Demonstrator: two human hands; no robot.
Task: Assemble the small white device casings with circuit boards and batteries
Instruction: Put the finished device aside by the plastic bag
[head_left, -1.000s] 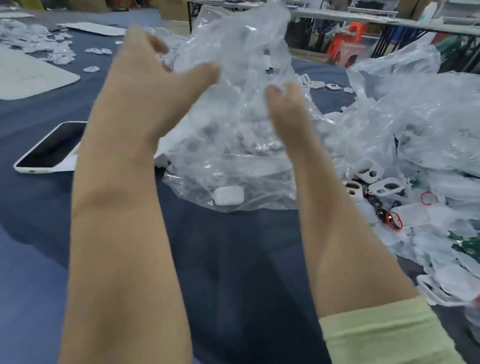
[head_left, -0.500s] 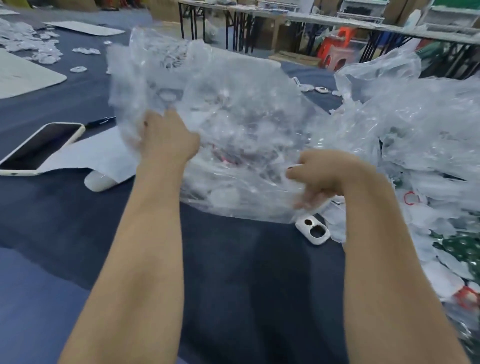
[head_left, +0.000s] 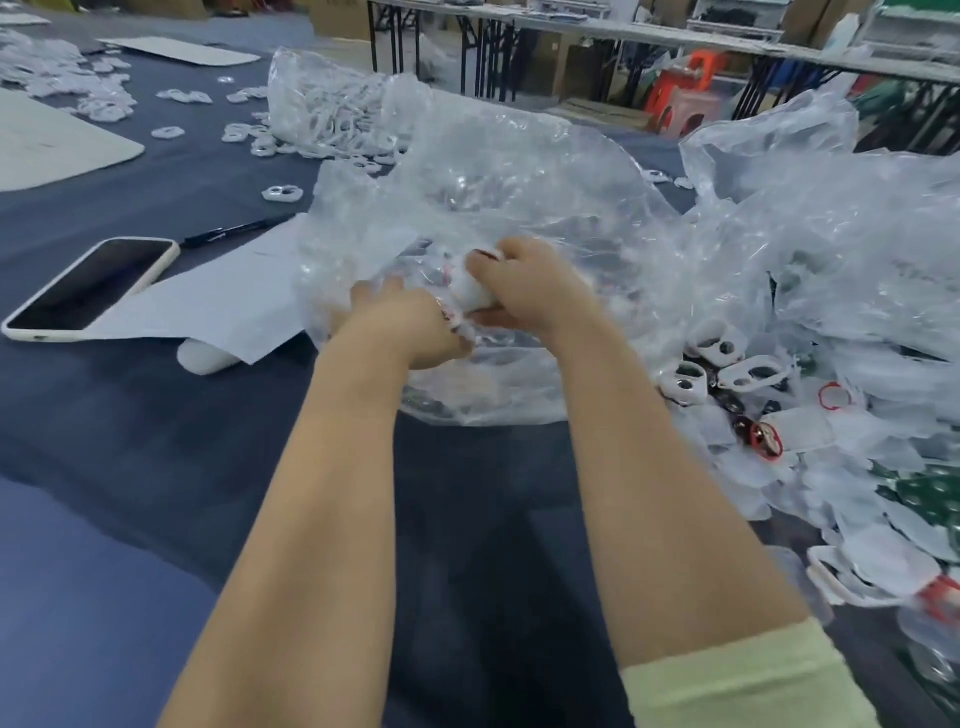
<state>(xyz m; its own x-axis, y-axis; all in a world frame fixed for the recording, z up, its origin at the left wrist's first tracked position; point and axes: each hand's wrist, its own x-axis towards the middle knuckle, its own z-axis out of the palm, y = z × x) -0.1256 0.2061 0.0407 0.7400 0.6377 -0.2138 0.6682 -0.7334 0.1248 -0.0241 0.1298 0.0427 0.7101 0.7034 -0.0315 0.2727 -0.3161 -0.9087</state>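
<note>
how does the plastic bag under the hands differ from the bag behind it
The near bag is in hand: the left hand grips it, the right hand holds a white piece at it; the far bag lies untouched. The near bag is spread wide and mostly see-through; the far bag looks packed with white rings. Both are clear, crumpled plastic.

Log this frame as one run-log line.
phase: fetching parts | right hand: holds small white casing at clear bag | left hand: curled beside it, hold unclear | table: phone, pen, loose casings
</note>
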